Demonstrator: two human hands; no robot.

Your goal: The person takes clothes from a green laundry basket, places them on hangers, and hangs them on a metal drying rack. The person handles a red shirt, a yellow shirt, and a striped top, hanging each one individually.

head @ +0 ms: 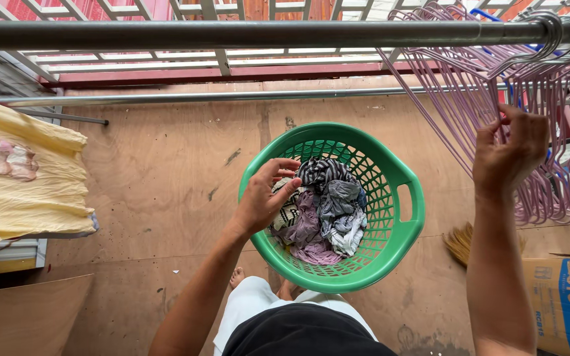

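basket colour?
Green basket, clearest in the head view.

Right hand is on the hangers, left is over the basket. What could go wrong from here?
1. The right hand grips one of many thin pink wire hangers bunched tightly on the metal rail; pulling it may snag or drag off neighbours.
2. The clothes in the round green plastic laundry basket lie tangled; the left hand might lift several at once.
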